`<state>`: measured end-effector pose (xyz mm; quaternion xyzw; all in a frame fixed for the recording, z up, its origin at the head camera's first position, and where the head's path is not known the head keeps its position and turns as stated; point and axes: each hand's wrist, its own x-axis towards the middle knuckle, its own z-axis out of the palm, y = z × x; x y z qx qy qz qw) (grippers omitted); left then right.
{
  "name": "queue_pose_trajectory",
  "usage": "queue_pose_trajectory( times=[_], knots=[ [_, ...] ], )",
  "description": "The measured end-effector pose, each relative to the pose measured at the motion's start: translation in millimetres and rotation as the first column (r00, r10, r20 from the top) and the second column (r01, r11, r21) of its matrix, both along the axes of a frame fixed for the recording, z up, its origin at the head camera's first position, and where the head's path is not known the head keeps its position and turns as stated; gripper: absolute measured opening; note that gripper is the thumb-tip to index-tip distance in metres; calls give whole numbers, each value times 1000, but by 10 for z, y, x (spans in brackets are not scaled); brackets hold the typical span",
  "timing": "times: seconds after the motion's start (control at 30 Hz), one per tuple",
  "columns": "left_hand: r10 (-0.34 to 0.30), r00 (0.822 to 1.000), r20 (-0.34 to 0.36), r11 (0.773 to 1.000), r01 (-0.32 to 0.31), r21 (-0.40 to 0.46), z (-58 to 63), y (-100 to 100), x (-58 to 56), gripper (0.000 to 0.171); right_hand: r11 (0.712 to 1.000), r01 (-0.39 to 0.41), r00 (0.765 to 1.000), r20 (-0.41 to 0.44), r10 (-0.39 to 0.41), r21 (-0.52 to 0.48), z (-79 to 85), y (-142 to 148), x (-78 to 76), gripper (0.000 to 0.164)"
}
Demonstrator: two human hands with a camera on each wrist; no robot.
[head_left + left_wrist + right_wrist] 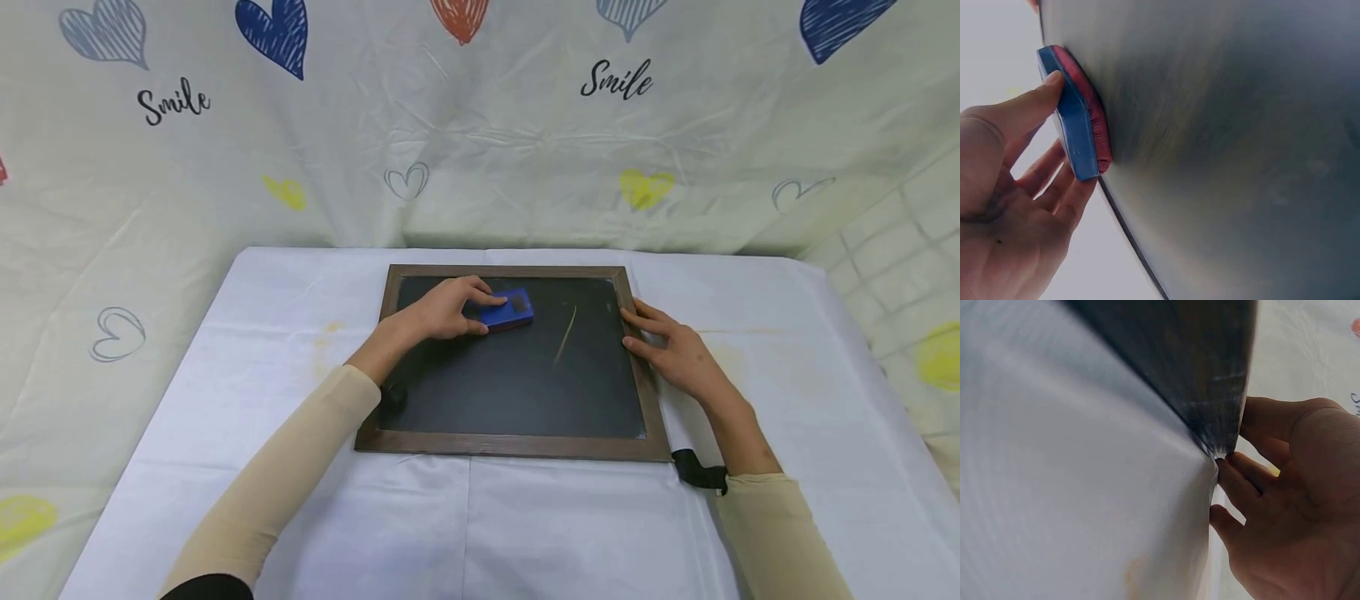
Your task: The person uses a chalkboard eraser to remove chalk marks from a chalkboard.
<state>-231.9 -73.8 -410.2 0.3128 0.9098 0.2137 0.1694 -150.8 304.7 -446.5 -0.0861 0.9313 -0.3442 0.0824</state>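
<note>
My left hand point(448, 308) pinches a blue chalkboard eraser point(512, 308) between thumb and fingers. In the left wrist view, the eraser's red felt side point(1088, 106) faces the dark board surface. The chalkboard point(480, 383) lies on the table in a brown wooden frame. One thin yellow chalk line point(566, 335) runs slantwise to the right of the eraser. Faint yellowish smears show across the board in the left wrist view. At the frame's right side, my right hand point(675, 354) touches the edge with spread fingers, fingertips low along its side in the right wrist view.
A white cloth point(420, 525) covers the table under the board. Behind the table hangs a pale curtain point(510, 125) printed with hearts and the word Smile. A black strap point(699, 471) lies by the right wrist, near the board's lower right corner.
</note>
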Motion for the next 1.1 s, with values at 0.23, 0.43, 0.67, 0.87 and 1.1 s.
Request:
queue_pose_trajectory(
  times=[0.23,0.43,0.67,0.87,1.1],
  knots=[
    [8,1000,2,1000,-8,-8,-6,23,-85,58,1000,-3,1000,5,3,-9,-12,4,5,62],
    [14,1000,2,1000,-14,-4,-11,33,-156,59,1000,-5,1000,9,5,-8,5,-8,14,62],
    [16,1000,16,1000,-16,1,-8,48,-235,58,1000,-4,1000,8,4,-5,14,-9,15,62],
    [25,999,29,1000,-25,-3,1,47,-270,57,1000,-9,1000,3,9,-9,4,-3,17,62],
    [25,999,30,1000,-25,8,6,44,-290,57,1000,-14,999,-30,13,-5,-6,3,13,61]
  ],
)
